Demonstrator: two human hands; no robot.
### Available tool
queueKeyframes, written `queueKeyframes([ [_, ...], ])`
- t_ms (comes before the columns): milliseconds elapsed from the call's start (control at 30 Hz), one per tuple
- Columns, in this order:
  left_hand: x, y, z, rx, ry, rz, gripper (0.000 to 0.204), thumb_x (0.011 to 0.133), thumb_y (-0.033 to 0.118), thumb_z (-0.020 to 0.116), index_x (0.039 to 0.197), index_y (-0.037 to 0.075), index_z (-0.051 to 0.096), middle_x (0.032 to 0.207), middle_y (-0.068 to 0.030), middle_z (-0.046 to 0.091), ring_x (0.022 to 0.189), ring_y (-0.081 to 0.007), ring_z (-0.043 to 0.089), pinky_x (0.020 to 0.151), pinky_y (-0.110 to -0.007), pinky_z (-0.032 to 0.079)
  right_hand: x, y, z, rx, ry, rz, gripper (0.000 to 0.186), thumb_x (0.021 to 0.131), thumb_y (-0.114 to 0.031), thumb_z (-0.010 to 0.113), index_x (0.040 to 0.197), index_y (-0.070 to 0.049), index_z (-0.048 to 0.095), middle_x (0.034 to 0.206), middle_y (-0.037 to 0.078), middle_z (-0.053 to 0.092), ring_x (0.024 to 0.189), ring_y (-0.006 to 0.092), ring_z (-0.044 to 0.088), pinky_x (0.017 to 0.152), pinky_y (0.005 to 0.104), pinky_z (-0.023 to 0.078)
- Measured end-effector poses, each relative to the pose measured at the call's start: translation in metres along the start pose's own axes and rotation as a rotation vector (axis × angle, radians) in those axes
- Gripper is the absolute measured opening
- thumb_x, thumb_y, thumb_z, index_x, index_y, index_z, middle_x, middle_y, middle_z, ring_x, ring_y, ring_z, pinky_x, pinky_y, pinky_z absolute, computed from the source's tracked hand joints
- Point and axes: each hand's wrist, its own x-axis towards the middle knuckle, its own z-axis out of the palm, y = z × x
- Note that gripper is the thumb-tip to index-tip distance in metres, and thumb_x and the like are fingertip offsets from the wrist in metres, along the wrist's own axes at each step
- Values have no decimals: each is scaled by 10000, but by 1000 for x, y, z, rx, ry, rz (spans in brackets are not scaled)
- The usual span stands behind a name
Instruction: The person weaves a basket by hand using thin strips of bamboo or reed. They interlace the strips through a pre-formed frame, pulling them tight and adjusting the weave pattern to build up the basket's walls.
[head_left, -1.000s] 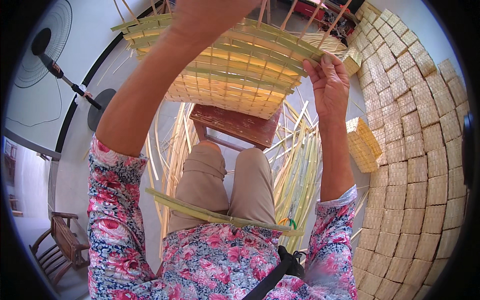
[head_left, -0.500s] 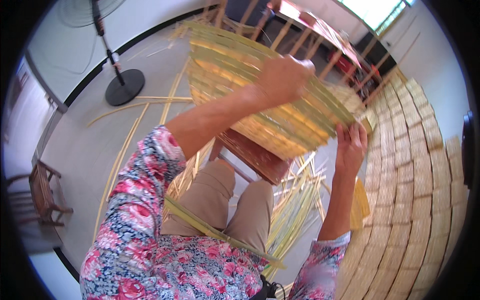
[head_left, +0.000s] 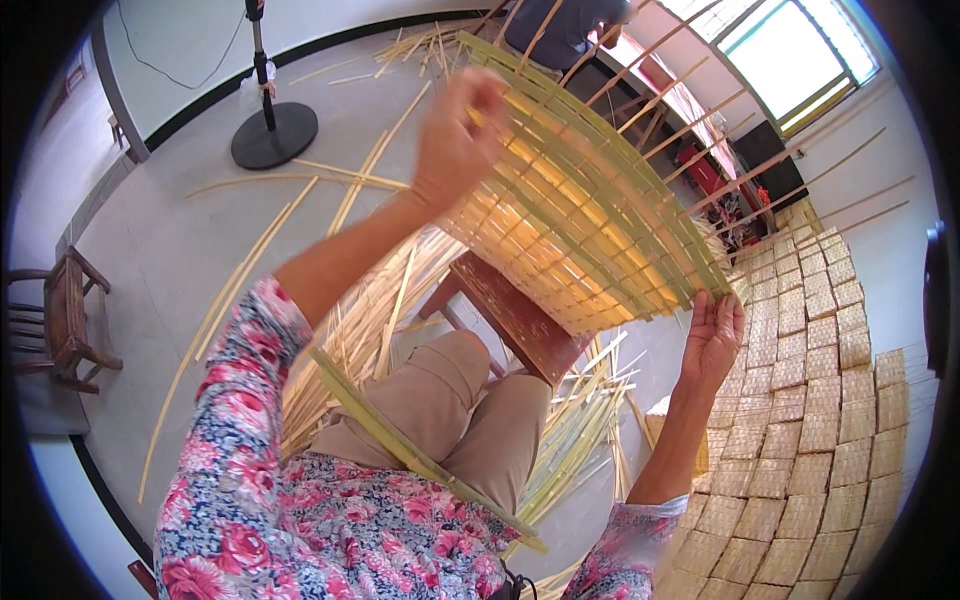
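A half-woven bamboo basket (head_left: 580, 210) of green and yellow strips, with long upright slats, rests tilted on a red wooden stool (head_left: 500, 300). My left hand (head_left: 470, 125) is at its upper left part, fingers curled and slightly blurred; what they hold, if anything, is unclear. My right hand (head_left: 713, 325) pinches the basket's lower right edge. A loose green bamboo strip (head_left: 385, 430) lies across my lap. Pale strips (head_left: 395, 285) and greener strips (head_left: 570, 450) lie on the floor either side of the stool.
Stacked woven pieces (head_left: 790, 450) line the right wall. A fan stand (head_left: 274, 135) and wooden chair (head_left: 70, 310) are at left. At the back are a person in dark clothing (head_left: 550, 30), a long table (head_left: 705, 120), a red object (head_left: 705, 175) and a window (head_left: 780, 55).
The view has swung, so the basket appears more slanted and further right. My left hand has travelled from over the middle toward the basket's left end. My right hand still grips the right edge.
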Motion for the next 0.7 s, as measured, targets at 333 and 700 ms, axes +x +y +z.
queueKeyframes([
  [333, 94, -62, -25, -468, -405, -233, 85, 974, 126, 640, 981, 45, 664, 841, 2, 656, 730, -76, 599, 659, -244, 495, -1, -4, -6, -42, 26, -12, 155, 1020, -79, 574, 1147, 9, 584, 1104, 124, 656, 1001, 206, 657, 975, 356, 581],
  [700, 73, -57, -33, -277, -388, -185, 76, 956, 81, 597, 903, 52, 644, 784, 20, 605, 694, -68, 543, 620, -254, 466, 11, -1, -13, -138, 64, 15, 177, 1021, -57, 557, 1178, 23, 547, 1133, 150, 642, 997, 227, 658, 926, 360, 604],
])
